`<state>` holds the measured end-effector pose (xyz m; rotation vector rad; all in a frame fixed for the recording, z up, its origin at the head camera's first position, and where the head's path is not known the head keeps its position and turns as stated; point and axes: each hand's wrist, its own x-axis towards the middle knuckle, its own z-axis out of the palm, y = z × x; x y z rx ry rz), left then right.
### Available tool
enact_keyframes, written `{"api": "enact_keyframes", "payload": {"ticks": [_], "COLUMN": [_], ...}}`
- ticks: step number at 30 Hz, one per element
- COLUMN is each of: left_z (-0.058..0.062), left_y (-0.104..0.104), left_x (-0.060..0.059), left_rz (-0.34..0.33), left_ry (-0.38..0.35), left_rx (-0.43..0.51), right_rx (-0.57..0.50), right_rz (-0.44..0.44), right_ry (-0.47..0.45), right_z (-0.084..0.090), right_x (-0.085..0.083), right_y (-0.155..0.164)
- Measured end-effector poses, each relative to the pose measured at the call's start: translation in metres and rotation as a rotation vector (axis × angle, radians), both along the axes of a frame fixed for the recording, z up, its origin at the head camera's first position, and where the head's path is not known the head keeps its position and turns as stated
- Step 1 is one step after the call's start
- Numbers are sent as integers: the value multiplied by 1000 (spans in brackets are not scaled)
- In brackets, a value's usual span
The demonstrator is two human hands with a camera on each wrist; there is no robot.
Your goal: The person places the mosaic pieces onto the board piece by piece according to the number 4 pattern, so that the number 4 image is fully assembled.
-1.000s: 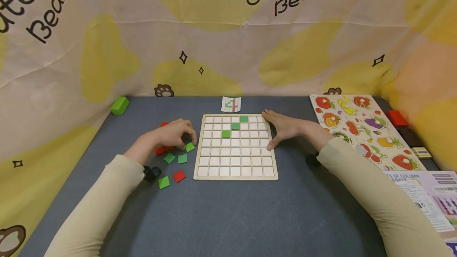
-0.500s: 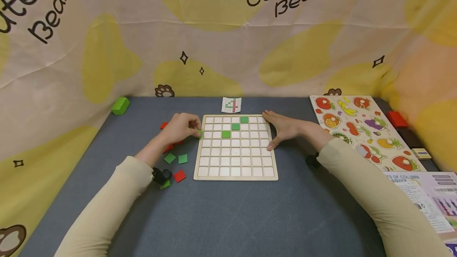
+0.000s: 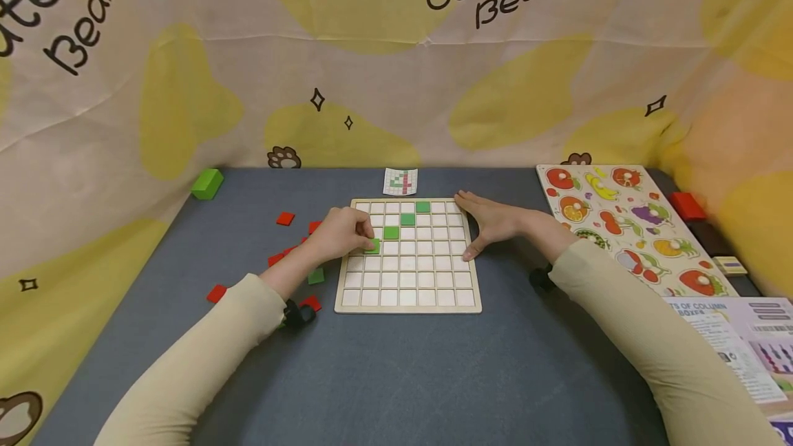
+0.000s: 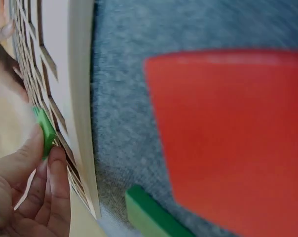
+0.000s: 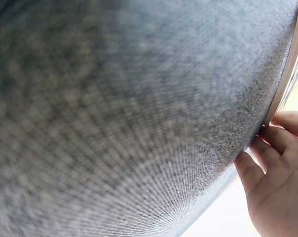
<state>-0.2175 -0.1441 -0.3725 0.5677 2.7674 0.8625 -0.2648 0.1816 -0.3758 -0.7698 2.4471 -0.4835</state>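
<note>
A wooden grid board lies mid-table with three green tiles in a diagonal; the top one sits near the far edge. My left hand pinches another green tile over a cell down-left of that diagonal. The left wrist view shows that green tile between my fingertips at the board. My right hand lies flat with straight fingers against the board's right edge. In the right wrist view its fingers touch the board rim.
Loose red tiles and a green tile lie left of the board. A pattern card sits behind it. A green block is far left. A fruit puzzle and leaflets fill the right side.
My left hand picked a green tile from the loose pile and carried it right onto the board. The right hand has stayed in place.
</note>
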Motion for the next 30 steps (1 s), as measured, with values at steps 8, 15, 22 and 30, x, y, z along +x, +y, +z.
{"api": "enact_keyframes", "payload": {"ticks": [8,15,22,30], "left_z": [-3,-4,6,18], "left_y": [2,-2,-45,-107], "left_x": [1,-1,1,9], "left_rz": [-14,-73,-150,-162], "left_ry": [24,75,25,-145], "left_rx": [-22,-71,-53,-94], "right_rx": [3,3,2,6], "right_rz": [8,7,4,7], "right_ry": [11,17,5,9], "right_z": [-2,-3,-2,-1], "right_x": [-1,-1,0,-1], "right_y": [-1,-1,-1,0]}}
